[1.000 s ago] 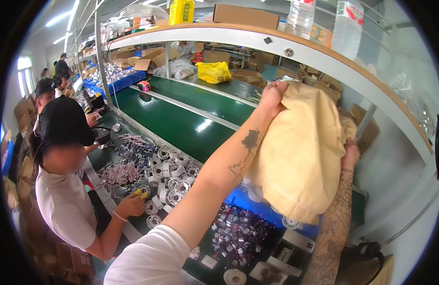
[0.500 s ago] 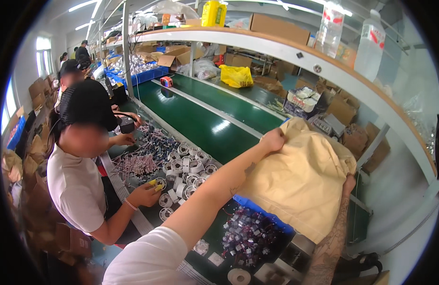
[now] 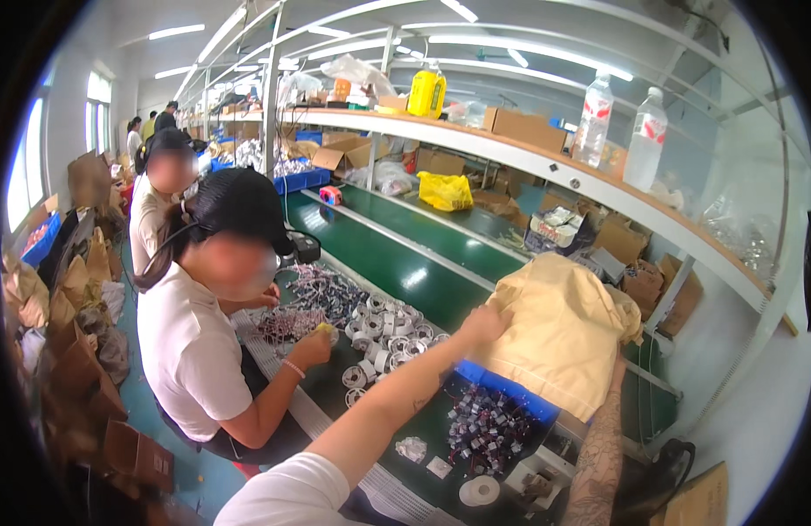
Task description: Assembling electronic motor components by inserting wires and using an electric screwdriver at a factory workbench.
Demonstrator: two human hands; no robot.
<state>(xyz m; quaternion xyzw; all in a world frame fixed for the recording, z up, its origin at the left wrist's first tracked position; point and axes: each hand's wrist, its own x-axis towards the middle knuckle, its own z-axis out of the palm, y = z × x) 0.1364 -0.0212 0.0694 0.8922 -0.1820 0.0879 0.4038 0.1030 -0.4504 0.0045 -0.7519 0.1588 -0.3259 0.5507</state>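
Note:
My left hand point(image 3: 483, 324) grips the left edge of a big tan cloth sack point(image 3: 563, 329). My right hand point(image 3: 618, 366) holds the sack's right edge, and the cloth covers most of that hand. The sack hangs just over a blue bin point(image 3: 511, 396) at the near edge of the green conveyor belt point(image 3: 397, 259). Below the sack, on the work surface, lies a heap of small dark wired parts point(image 3: 484, 430).
A co-worker in a white shirt point(image 3: 191, 351) sits at my left, with hands among white tape rolls point(image 3: 379, 342) and wired parts. A tape roll point(image 3: 480, 491) lies near me. A shelf above carries two clear bottles point(image 3: 594, 118), a yellow jug point(image 3: 426, 92) and boxes. Cardboard lines the left aisle.
Both hands have brought the sack down from high in front of the shelf to just above the blue bin. My view has swung left, toward the co-worker.

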